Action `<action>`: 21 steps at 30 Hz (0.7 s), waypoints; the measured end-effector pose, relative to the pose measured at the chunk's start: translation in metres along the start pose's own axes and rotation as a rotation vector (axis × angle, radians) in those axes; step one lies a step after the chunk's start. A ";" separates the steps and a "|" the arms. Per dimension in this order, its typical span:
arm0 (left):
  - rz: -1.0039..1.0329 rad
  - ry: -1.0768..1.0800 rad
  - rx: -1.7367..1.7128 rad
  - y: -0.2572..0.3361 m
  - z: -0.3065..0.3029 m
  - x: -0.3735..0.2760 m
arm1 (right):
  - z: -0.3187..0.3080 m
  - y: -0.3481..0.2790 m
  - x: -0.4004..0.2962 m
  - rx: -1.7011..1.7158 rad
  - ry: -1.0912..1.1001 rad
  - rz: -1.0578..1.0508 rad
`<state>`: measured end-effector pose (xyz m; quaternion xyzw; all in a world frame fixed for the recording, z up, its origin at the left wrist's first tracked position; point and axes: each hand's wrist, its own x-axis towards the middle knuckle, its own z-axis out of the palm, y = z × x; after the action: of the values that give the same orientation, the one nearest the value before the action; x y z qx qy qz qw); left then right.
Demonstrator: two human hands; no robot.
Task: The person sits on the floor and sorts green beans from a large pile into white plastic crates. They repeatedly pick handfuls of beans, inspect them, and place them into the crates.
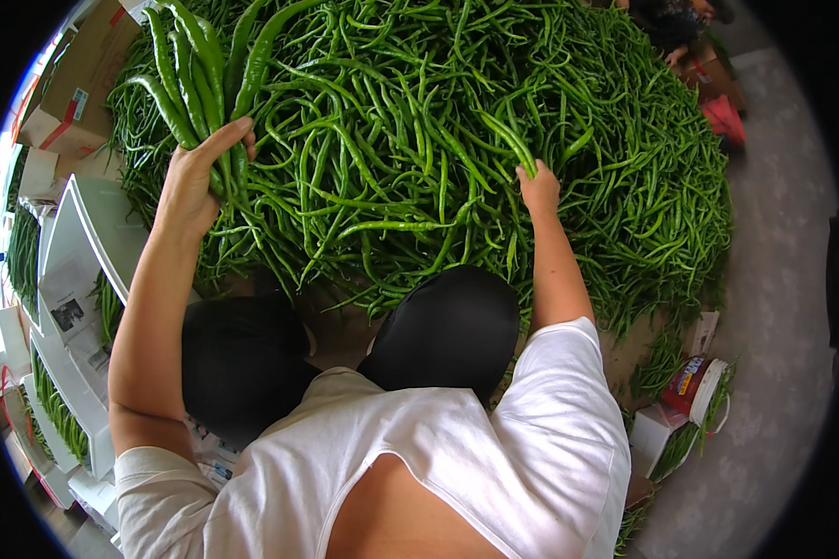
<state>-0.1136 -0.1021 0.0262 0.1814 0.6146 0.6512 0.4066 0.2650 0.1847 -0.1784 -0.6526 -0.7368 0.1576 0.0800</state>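
Note:
A wide heap of long green chili peppers (pixel 391 140) fills the floor before my knees. Several larger green peppers (pixel 199 77) stand up in a bunch from my left hand (pixel 206 164), whose fingers and thumb are closed around their lower ends, over the heap's left part. Out at the right, my right hand (pixel 540 185) pinches the near end of a slim green pepper (pixel 507 140) just above the pile. Whether that pepper lies against others in the heap, I cannot tell.
A cardboard box (pixel 84 84) stands at the upper left. White foam boxes (pixel 63 398) with green peppers line the left side. At the lower right are a red and white bucket (pixel 692 391) and a white box (pixel 654 433). Another person (pixel 671 24) is at the top right, beside a carton (pixel 706 70).

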 end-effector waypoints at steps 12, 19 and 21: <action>-0.017 -0.041 0.070 -0.008 0.003 0.001 | -0.014 -0.013 0.018 -0.002 -0.137 0.177; -0.021 -0.015 0.032 -0.010 -0.013 0.002 | -0.102 0.049 -0.049 0.341 0.159 0.241; -0.020 -0.023 0.046 -0.012 -0.017 0.005 | -0.097 0.083 -0.080 0.472 0.233 0.302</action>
<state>-0.1250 -0.1104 0.0105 0.1921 0.6264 0.6307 0.4158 0.3852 0.1262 -0.1087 -0.7318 -0.5603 0.2587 0.2890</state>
